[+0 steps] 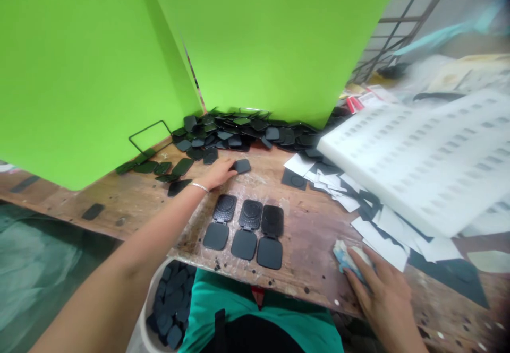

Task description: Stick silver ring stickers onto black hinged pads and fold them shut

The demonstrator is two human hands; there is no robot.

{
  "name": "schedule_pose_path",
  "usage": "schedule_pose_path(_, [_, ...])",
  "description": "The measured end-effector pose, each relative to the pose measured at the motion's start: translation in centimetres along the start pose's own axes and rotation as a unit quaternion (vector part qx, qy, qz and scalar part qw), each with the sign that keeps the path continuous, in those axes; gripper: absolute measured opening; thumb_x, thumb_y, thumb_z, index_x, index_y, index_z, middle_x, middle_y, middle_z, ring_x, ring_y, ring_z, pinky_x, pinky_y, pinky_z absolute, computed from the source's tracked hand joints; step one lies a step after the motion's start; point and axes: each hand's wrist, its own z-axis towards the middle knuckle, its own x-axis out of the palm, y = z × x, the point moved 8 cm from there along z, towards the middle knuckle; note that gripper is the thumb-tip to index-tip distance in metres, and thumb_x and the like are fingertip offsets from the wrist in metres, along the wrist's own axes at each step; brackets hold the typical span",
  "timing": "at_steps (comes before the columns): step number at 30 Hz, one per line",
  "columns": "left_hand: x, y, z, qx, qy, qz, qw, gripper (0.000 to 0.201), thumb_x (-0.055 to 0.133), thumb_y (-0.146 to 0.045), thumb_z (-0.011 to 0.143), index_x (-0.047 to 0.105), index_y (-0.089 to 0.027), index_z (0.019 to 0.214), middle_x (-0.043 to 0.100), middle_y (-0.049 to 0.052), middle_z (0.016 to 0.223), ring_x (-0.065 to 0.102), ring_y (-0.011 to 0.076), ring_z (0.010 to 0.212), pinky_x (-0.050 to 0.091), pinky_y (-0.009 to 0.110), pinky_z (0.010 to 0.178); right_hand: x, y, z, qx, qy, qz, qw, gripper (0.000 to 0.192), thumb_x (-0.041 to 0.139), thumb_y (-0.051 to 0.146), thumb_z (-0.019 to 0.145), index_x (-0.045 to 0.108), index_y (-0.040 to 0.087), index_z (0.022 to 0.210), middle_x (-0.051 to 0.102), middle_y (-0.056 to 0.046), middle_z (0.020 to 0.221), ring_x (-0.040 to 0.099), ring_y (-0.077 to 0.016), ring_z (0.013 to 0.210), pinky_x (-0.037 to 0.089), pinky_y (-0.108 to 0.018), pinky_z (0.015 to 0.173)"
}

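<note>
My left hand (pixel 218 174) reaches forward across the wooden workbench (pixel 303 220) and grips a black rounded-square plastic case (pixel 241 166) at the near edge of a pile of the same black cases (pixel 239 132). Three opened black cases (pixel 247 229) lie side by side in a row in front of me. My right hand (pixel 382 284) rests at the bench's near right edge, fingers pressed on a small blue-white cloth or sponge (pixel 347 257).
A white perforated foam tray (pixel 430 156) leans over scattered white and black square cards (pixel 358 199) at the right. Green panels (pixel 119 61) stand behind the bench. A white bucket (pixel 167 305) holding several black cases sits below the near edge, beside my green clothing.
</note>
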Motion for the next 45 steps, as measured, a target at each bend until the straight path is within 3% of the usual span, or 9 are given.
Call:
schedule_pose_path(7, [0.4, 0.4, -0.7, -0.051, -0.064, -0.145, 0.986, 0.038, 0.068, -0.020, 0.080, 0.061, -0.014, 0.117, 0.059, 0.017, 0.121, 0.051, 0.0332, 0.120, 0.034, 0.051, 0.109, 1.3, -0.5, 0.0, -0.020, -0.019, 0.042, 0.999, 0.036, 0.042, 0.035, 0.099, 0.061, 0.016, 0.123, 0.058, -0.019, 0.120, 0.059, -0.0338, 0.105, 0.050, -0.051, 0.086])
schedule_pose_path(12, [-1.2, -0.4, -1.6, -0.104, -0.142, -0.336, 0.925, 0.040, 0.064, -0.032, 0.087, 0.059, -0.018, 0.124, 0.059, 0.014, 0.125, 0.047, 0.0304, 0.128, 0.034, 0.046, 0.111, -0.1, -0.9, 0.4, 0.009, -0.039, 0.080, 0.996, 0.037, 0.043, 0.039, 0.099, 0.061, 0.019, 0.125, 0.062, -0.015, 0.118, 0.062, -0.0312, 0.103, 0.051, -0.047, 0.085])
schedule_pose_path(15, [-1.7, -2.1, -3.1, -0.136, -0.147, -0.486, 0.851, 0.040, 0.047, -0.044, 0.096, 0.058, -0.017, 0.125, 0.065, 0.013, 0.116, 0.060, 0.0268, 0.112, 0.048, 0.041, 0.098, -1.5, -1.0, 1.4, 0.067, -0.056, 0.131, 0.987, 0.038, 0.046, 0.040, 0.097, 0.061, 0.020, 0.126, 0.065, -0.013, 0.119, 0.063, -0.0298, 0.106, 0.050, -0.045, 0.090])
schedule_pose_path(22, [0.2, -10.2, -7.7, -0.173, -0.036, -0.726, 0.664, 0.046, 0.037, -0.042, 0.101, 0.066, -0.008, 0.109, 0.071, 0.017, 0.100, 0.070, 0.0219, 0.086, 0.058, 0.037, 0.081, -2.8, 2.4, 5.8, 0.099, -0.086, 0.262, 0.956, 0.034, 0.055, 0.031, 0.094, 0.062, 0.022, 0.126, 0.067, -0.009, 0.121, 0.064, -0.0245, 0.112, 0.051, -0.038, 0.095])
schedule_pose_path(26, [2.2, -14.4, -9.2, -0.209, 0.009, -0.861, 0.463, 0.053, 0.034, -0.047, 0.101, 0.067, -0.005, 0.106, 0.071, 0.018, 0.096, 0.070, 0.0217, 0.085, 0.059, 0.034, 0.080, -3.4, 6.8, 7.9, 0.052, -0.081, 0.310, 0.946, 0.034, 0.055, 0.020, 0.094, 0.063, 0.024, 0.127, 0.065, -0.009, 0.123, 0.062, -0.0228, 0.114, 0.053, -0.038, 0.095])
schedule_pose_path(28, [2.7, -16.1, -9.4, -0.209, 0.010, -0.890, 0.405, 0.053, 0.035, -0.047, 0.101, 0.067, -0.005, 0.106, 0.072, 0.017, 0.096, 0.070, 0.0222, 0.085, 0.058, 0.035, 0.082, -3.8, 9.6, 8.3, 0.019, -0.094, 0.326, 0.940, 0.040, 0.055, 0.015, 0.093, 0.061, 0.025, 0.130, 0.064, -0.010, 0.125, 0.061, -0.0238, 0.117, 0.053, -0.039, 0.094])
schedule_pose_path(33, [5.4, -20.1, -10.4, -0.231, 0.067, -0.903, 0.356, 0.052, 0.038, -0.048, 0.100, 0.066, -0.008, 0.118, 0.073, 0.016, 0.097, 0.072, 0.0235, 0.089, 0.058, 0.035, 0.084, -1.8, 15.7, 9.0, -0.095, -0.080, 0.295, 0.947, 0.055, 0.048, 0.010, 0.094, 0.045, 0.026, 0.147, 0.056, -0.013, 0.141, 0.045, -0.0298, 0.138, 0.042, -0.055, 0.109])
schedule_pose_path(37, [7.0, -21.7, -11.3, -0.248, 0.056, -0.908, 0.334, 0.050, 0.027, -0.040, 0.104, 0.059, -0.012, 0.131, 0.074, 0.013, 0.101, 0.072, 0.0203, 0.095, 0.058, 0.031, 0.085, 0.3, 15.2, 10.6, -0.102, -0.069, 0.262, 0.957, 0.060, 0.041, 0.012, 0.098, 0.029, 0.025, 0.155, 0.047, -0.013, 0.150, 0.028, -0.0294, 0.148, 0.032, -0.063, 0.115])
schedule_pose_path(45, [4.9, -21.5, -10.4, -0.208, 0.057, -0.913, 0.347, 0.066, 0.021, -0.054, 0.102, 0.054, -0.012, 0.139, 0.070, 0.017, 0.120, 0.067, 0.0252, 0.112, 0.048, 0.039, 0.103, -1.3, 17.3, 7.7, -0.141, -0.013, 0.258, 0.956, 0.068, 0.043, 0.012, 0.095, 0.017, 0.016, 0.158, 0.033, -0.014, 0.158, 0.023, -0.0289, 0.149, 0.035, -0.057, 0.115])
